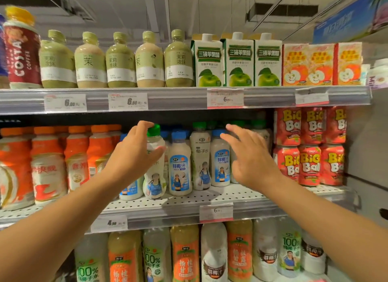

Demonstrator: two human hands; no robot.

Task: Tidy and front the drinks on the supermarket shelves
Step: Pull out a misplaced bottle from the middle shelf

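— What's being worked on here?

— The middle shelf (189, 200), the perforated white one. At nine o'clock stand the orange-capped bottles (48, 164), at three o'clock the stacked Big Ball cans (308, 147); the coconut drinks sit between, and they're the untidy patch.

— And the hands?

— The left hand (134, 153) grips the green-capped coconut water bottle (155, 166) high up, fingers curled over the cap, thumb across the neck. That bottle leans a little and stands ahead of its neighbours. The right hand (249, 156) is released, fingers spread, holding nothing, hovering just in front of the blue-capped coconut juice bottle (220, 162) and the green caps behind it at one o'clock.

— How should it be done well?

— I'd say set the leaning bottle upright first, label facing out, level with the blue-capped bottle (180, 164) beside it. A grip that high could tip it, so lower would be steadier. Then the free hand could draw the rear bottles towards six o'clock, gently, since they stand close enough to knock one another.
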